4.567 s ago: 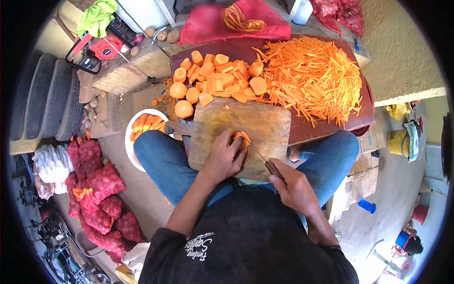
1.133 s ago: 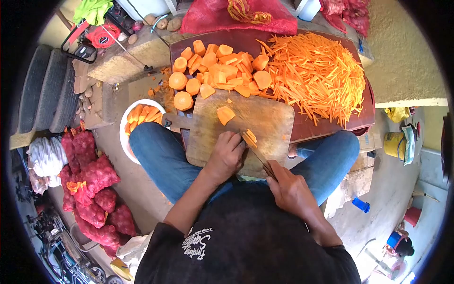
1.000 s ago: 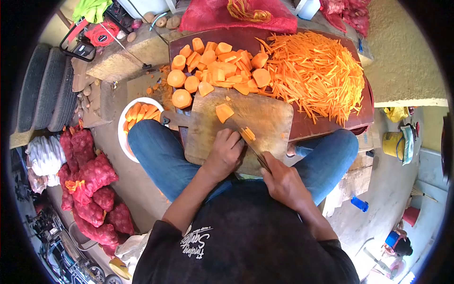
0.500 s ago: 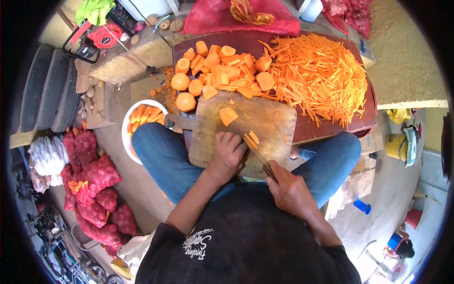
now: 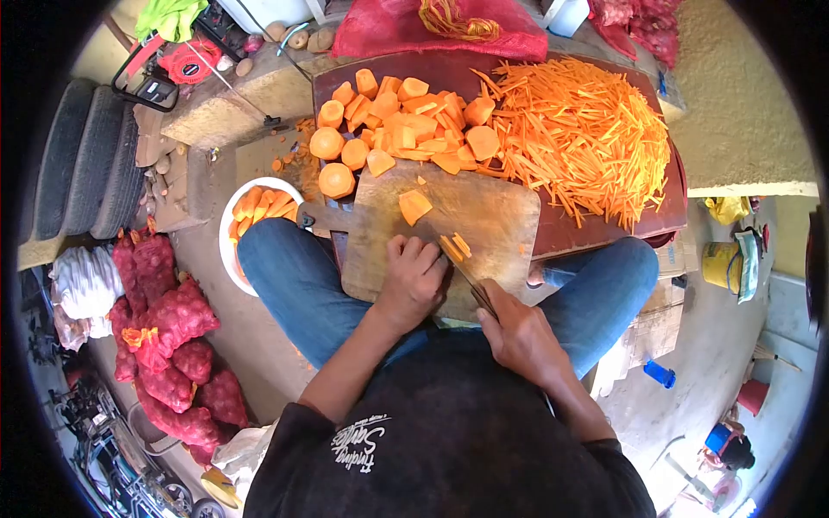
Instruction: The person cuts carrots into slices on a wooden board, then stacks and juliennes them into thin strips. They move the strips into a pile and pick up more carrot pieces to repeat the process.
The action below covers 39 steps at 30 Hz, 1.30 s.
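- My left hand curls, fingertips pinning carrot strips to the board.
- My right hand grips the knife, fingers wrapped tight.

The only lettering in view is a white script print on the person's black shirt, low on the chest as seen from above. It runs in two slanted lines, upside down to the camera and warped by the lens. The larger line seems to read "Sarita" or something close to it, and the smaller line beside it is too small and blurred to make out. Nothing else carries a legible word, number or brand.
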Motion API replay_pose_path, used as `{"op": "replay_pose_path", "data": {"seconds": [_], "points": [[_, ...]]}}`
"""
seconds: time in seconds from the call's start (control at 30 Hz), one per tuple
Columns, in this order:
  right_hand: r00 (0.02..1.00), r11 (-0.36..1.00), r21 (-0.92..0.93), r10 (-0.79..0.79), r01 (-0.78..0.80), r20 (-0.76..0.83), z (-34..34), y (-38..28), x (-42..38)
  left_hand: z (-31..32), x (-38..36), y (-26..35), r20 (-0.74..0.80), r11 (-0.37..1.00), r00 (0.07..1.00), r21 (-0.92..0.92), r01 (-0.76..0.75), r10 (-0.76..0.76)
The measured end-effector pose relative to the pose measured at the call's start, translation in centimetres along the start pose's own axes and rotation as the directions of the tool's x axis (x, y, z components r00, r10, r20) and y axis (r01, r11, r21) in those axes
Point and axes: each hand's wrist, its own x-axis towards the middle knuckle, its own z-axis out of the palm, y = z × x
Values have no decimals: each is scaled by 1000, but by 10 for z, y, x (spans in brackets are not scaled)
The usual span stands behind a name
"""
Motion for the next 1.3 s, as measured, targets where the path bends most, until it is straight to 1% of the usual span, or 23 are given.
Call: {"op": "replay_pose_path", "data": {"seconds": [0.07, 0.13, 0.27, 0.37, 0.47, 0.57, 0.63, 0.67, 0.73, 0.77, 0.87, 0.97, 1.07, 1.13, 1.27, 1.3], "points": [[999, 1000, 1, -3, 3, 32, -3, -6, 6, -3, -1, -1, 10, 1000, 1000, 13, -6, 5], [999, 999, 33, 33, -34, 26, -8, -12, -3, -2, -4, -5, 38, 1000, 999, 21, -12, 11], [997, 997, 15, 72, -73, 26, -2, -6, -7, 3, -4, -2, -2, 1000, 1000, 9, 14, -14], [998, 998, 37, 51, -53, 39, 0, -5, 5, -1, -2, -1, 2, 1000, 1000, 12, 1, -1], [998, 998, 27, 60, -60, 15, -4, -10, -6, 0, -6, -6, 20, 999, 1000, 33, -22, 22], [998, 999, 52, -11, 15, -63, 1, -5, -9, 1, -9, -4, 20, 1000, 1000, 13, -11, 11], [999, 998, 62, -16, 19, -45, 6, -2, -1, 0, -4, -3, -2, 1000, 1000, -12, -7, 7], [999, 997, 70, -21, 24, -39, 6, -2, 3, -3, -3, -1, 12, 1000, 1000, -11, -1, 1], [1000, 997, 77, 31, -31, -1, 1, -8, 3, -9, -1, 0, 42, 1000, 999, -1, 4, -4], [998, 995, 81, 56, -57, 19, -1, -10, 3, -8, -2, -2, 35, 1000, 999, 0, -3, 3], [998, 995, 87, 54, -52, -22, -5, -10, -12, 1, -9, -4, 21, 1000, 1000, -3, 1, -1], [998, 992, 103, 68, -67, -4, 0, -6, -1, 3, -8, -6, 30, 1000, 1000, -18, 1, 0], [999, 996, 82, 31, -34, 31, 0, -5, 12, 1, -9, -6, 18, 999, 1000, -33, -4, 5], [999, 996, 82, 44, -45, 5, -5, -12, 2, 3, -7, -6, -11, 999, 1000, -41, -4, 4], [998, 996, 61, 64, -63, -17, 2, -7, -6, 3, -8, -6, 3, 999, 1000, -41, 11, -11], [998, 996, 61, 61, -61, -2, 1, -7, -3, 2, -7, -7, 7, 999, 1000, -50, 14, -14]]}}
